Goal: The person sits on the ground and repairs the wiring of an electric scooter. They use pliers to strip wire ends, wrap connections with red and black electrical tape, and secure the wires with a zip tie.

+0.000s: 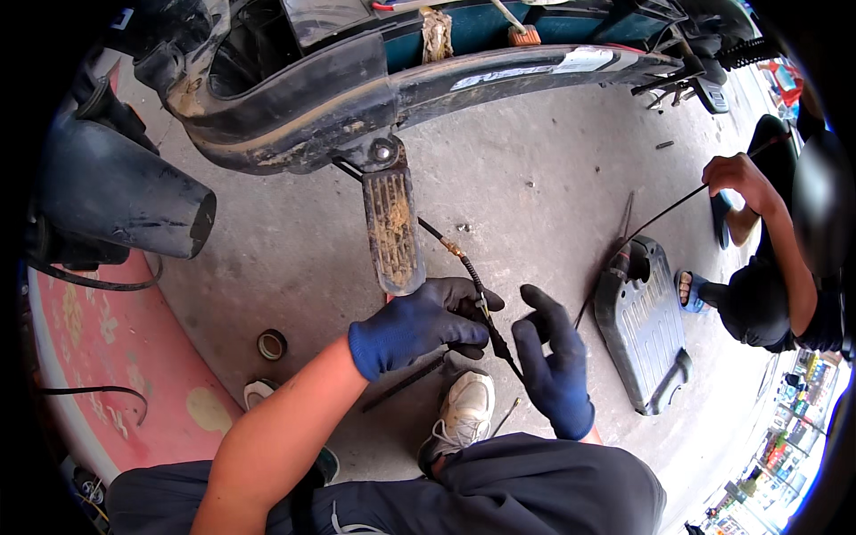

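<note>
A black cable (470,270) with a brass-coloured fitting and a coiled section slants down from beside the ridged footrest. My left hand (423,325), in a blue and black glove, pinches it between thumb and fingers in front of me. Just to the right, my right hand (557,357), gloved alike, has its fingers apart, with the thumb close to the cable's lower stretch. Whether that thumb touches the cable, I cannot tell. The dirt-covered footrest (392,227) hangs from the vehicle's dark body directly beyond my left hand.
The vehicle's long black side panel (303,125) spans the far side. A detached grey-black plastic panel (644,330) lies on the concrete at right. Behind it, a co-worker's hand (744,183) holds a thin line. A tape roll (271,344) and a pink panel (116,348) are at left.
</note>
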The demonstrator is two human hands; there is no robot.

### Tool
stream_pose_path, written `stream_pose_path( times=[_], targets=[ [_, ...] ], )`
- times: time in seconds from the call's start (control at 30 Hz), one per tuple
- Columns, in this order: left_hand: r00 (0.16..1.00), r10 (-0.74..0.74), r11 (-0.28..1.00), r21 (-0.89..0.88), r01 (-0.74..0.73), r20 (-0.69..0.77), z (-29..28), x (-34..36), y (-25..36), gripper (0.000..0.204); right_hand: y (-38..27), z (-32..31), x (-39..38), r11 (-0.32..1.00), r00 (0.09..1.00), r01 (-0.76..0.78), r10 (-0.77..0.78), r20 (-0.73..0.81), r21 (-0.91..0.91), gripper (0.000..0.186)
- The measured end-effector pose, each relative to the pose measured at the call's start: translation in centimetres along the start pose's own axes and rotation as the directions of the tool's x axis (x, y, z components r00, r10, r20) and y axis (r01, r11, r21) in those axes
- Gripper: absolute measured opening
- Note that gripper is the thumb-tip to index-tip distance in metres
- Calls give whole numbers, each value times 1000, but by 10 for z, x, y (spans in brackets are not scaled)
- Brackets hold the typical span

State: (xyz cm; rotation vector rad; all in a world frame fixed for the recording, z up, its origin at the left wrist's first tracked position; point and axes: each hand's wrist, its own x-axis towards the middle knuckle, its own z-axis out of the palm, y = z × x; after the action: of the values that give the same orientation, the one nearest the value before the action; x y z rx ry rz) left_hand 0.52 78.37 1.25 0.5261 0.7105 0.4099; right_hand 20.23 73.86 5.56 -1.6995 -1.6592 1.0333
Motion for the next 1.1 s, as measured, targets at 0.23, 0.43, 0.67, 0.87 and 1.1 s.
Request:
stream_pose_path(
  times=[0.23, 0.43, 0.67, 0.87, 1.1],
  targets=[
    [980, 143, 982, -105, -158, -141, 3, 11, -47, 53, -19, 6, -7, 767, 849, -501, 347, 398, 401, 55],
    [883, 396, 648, 758, -73, -253, 14, 22, -56, 67, 13, 8, 0, 664, 805, -574, 348, 481, 480, 51],
    [889, 451, 181, 983, -8, -76, 6, 26, -87, 84, 57, 11, 0, 754, 720, -528, 154, 676, 391, 22],
    [990, 25, 1000, -10, -24, 138, 0, 18, -45, 54, 42, -14, 0, 906, 888, -297, 146, 436, 302, 15],
    [899, 190, 982, 91, -167, -395, 8, 47, -80, 17, 0, -5, 10, 950, 869, 310, -268, 416, -37, 23]
  ],
)
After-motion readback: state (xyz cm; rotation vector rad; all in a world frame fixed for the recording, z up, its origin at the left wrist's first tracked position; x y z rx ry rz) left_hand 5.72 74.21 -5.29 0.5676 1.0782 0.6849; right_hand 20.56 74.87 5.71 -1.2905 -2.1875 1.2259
